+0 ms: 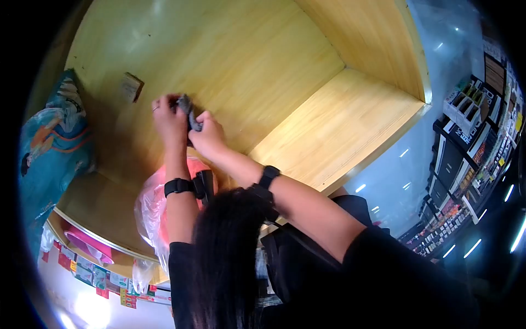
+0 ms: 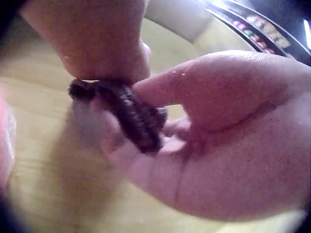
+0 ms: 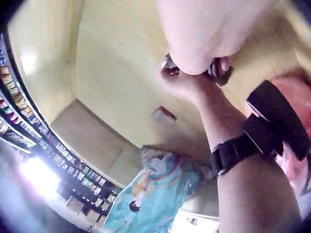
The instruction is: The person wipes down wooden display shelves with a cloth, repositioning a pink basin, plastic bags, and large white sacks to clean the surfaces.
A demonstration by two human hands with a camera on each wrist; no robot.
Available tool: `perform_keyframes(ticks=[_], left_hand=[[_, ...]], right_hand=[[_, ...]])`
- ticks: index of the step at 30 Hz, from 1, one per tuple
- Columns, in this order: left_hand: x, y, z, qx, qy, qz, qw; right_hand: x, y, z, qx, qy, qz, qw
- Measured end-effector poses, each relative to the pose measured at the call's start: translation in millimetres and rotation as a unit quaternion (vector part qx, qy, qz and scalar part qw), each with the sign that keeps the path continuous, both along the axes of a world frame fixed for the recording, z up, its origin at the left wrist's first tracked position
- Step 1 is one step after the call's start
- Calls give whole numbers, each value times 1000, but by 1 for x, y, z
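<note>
A crumpled dark grey cloth [image 1: 190, 114] is bunched between both hands over the wooden board in the head view. My left hand [image 1: 171, 123] grips one end of it. In the left wrist view, that hand's thumb and fingers curl round the dark, fuzzy-looking cloth [image 2: 131, 116]. My right hand [image 1: 209, 136] holds the other end, close beside the left. From the right wrist, the right hand [image 3: 209, 34] covers most of the cloth, and only dark folds show past it.
A small block-like piece [image 1: 132, 86] lies on the board beyond the hands. A teal printed bag [image 1: 57, 148] stands at the left. Under the left forearm is a pink item in clear plastic [image 1: 150, 205]. A wooden side panel [image 1: 378, 44] rises at the right, with store shelves beyond.
</note>
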State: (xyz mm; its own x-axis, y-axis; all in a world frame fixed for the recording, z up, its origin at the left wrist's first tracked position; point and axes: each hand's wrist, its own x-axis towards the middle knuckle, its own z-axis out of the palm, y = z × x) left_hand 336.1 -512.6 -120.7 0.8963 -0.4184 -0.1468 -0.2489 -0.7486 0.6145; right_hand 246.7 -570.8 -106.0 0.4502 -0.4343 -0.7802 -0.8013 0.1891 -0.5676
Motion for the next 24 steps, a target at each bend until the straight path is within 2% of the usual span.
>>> perform_keyframes(ticks=[2,4,6,7,8,9,10,11,13,14,15,16,17,18,19,20,22,23,24], left_hand=[[-32,-35,5,-43,78,-31,996],[-46,-55,10,-47,141,-36,988],[-77,-84,10,-79,228,-64,968],[-74,-86,15,-79,227,-64,969],[-73,-83,21,-99,232,-39,967],[-72,-83,27,-122,236,-15,964],[-66,-73,21,-146,291,41,945],[-65,-54,17,-165,350,100,917],[-59,-30,14,-163,287,131,935],[-45,-8,37,-130,320,174,922],[-26,7,54,-104,345,214,908],[-22,12,54,-103,345,214,908],[-23,20,55,0,271,177,946],[-25,23,53,97,192,134,967],[-25,23,52,100,194,133,967],[-33,23,49,99,202,136,965],[-42,26,42,178,70,62,980],[-56,26,42,194,66,32,978],[-65,28,37,193,66,33,979]], right_hand=[[-39,-32,4,50,27,-29,998],[-50,-56,26,31,73,29,996],[-50,-96,73,80,134,-38,987],[-51,-110,80,80,133,-37,987],[-53,-119,86,11,111,94,989],[-50,-124,90,-60,85,222,969],[-36,-127,98,-60,85,222,969],[-21,-129,111,-51,54,263,962],[-1,-130,97,-74,-35,313,946],[-2,-119,84,-88,-80,322,939],[3,-113,82,-67,-62,341,936],[13,-111,80,-54,-50,361,930],[16,-100,66,-47,-48,362,930],[18,-88,47,-76,-119,392,909],[24,-79,40,-106,-191,417,882],[23,-73,32,-102,-184,422,882],[32,-65,30,-112,-243,519,812],[29,-62,23,-114,-240,522,811],[22,-58,12,-117,-300,577,751]])
